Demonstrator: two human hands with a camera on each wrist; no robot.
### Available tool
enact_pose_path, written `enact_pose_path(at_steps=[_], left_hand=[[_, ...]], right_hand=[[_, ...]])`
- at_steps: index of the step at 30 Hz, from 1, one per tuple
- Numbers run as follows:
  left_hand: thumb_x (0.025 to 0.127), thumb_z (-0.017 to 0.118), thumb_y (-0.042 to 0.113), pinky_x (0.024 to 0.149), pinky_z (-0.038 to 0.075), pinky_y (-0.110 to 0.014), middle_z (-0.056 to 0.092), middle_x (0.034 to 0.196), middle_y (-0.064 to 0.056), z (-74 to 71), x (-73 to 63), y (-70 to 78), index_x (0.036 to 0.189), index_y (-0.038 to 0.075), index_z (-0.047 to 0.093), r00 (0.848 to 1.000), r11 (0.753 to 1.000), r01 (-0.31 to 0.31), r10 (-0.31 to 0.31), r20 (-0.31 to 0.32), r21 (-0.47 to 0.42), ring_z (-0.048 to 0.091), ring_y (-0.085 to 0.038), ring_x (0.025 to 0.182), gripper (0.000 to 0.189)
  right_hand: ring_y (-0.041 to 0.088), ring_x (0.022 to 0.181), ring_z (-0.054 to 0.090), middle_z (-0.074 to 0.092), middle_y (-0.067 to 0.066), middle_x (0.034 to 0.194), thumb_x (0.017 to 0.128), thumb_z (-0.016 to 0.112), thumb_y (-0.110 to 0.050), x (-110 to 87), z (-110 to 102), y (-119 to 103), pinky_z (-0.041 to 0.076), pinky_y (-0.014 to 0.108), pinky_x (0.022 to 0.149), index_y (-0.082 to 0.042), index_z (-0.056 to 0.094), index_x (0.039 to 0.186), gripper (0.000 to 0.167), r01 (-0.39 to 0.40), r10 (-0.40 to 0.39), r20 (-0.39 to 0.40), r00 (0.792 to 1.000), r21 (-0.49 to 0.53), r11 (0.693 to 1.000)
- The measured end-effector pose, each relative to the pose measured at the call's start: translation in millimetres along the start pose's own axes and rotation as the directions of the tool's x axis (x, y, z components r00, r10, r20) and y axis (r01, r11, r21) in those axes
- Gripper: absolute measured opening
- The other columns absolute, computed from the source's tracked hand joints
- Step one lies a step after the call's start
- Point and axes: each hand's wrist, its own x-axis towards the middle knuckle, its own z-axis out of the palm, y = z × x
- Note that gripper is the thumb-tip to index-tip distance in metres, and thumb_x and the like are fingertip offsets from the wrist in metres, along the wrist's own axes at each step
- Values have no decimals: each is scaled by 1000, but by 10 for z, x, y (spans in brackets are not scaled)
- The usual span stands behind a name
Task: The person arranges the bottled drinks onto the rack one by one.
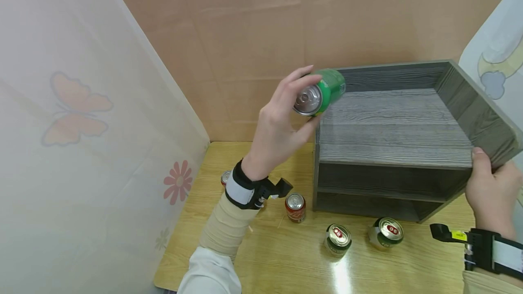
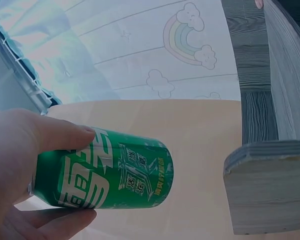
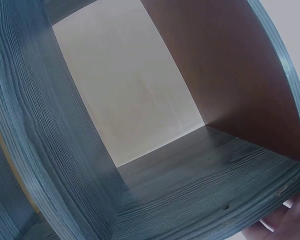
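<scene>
A green soda can [image 1: 332, 86] is gripped in my left hand [image 1: 279, 124], fingers over its top side and thumb beneath. The can lies tilted, its silver lid toward me, in front of the upper left corner of a grey wood-grain shelf unit [image 1: 392, 121]. In the left wrist view the green can [image 2: 125, 170] lies nearly sideways, apart from the shelf's edge. My right hand [image 1: 492, 189] grips the right side panel of the shelf, thumb on the inner face. In the right wrist view the fingers [image 3: 285, 220] show outside the panel's edge.
On the wooden table [image 1: 286, 267] stand a red can [image 1: 295, 208] and two dark cans with gold lids, one [image 1: 338, 240] left of the other [image 1: 386, 232]. Another can [image 1: 225, 177] is partly hidden behind my left wrist. A patterned white sheet [image 1: 102, 149] hangs at left.
</scene>
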Motion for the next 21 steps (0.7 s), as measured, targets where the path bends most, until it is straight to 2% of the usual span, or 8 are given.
enact_pose_path(at_steps=[3, 9, 13, 21], left_hand=[[84, 77, -4, 105, 44, -30, 48, 144, -22, 15, 4, 33, 136, -1, 51, 1000, 1000, -9, 9, 17, -15, 48, -20, 135, 59], [85, 77, 0, 102, 45, -25, 48, 145, -20, 77, -7, 84, 137, 0, 51, 996, 1000, 6, -4, 91, -24, 52, -18, 132, 58], [87, 76, 4, 101, 44, -22, 48, 146, -18, 126, -17, 99, 138, 1, 51, 990, 1000, 9, -7, 143, -8, 54, -18, 129, 57], [88, 77, 9, 102, 42, -20, 49, 146, -16, 201, -45, 97, 139, 1, 52, 974, 1000, 20, -22, 224, 13, 56, -16, 126, 57]], right_hand=[[0, 80, 39, 43, -20, 92, 108, 41, -37, -3, -1, -3, 30, 23, 67, -39, 53, 111, 12, 2, -2, -3, 1000, 11, 1000], [-1, 82, 40, 43, -22, 92, 109, 41, -38, -10, -6, -16, 31, 23, 70, -39, 53, 113, 13, -10, 10, 0, 1000, 15, 1000], [-1, 82, 40, 43, -22, 93, 109, 41, -37, -12, -4, -24, 32, 22, 70, -37, 54, 116, 15, -15, 15, 6, 1000, 18, 1000], [-3, 83, 41, 43, -22, 93, 108, 41, -38, -12, 14, -30, 32, 23, 74, -39, 53, 112, 12, -15, 15, 4, 1000, 23, 1000]])
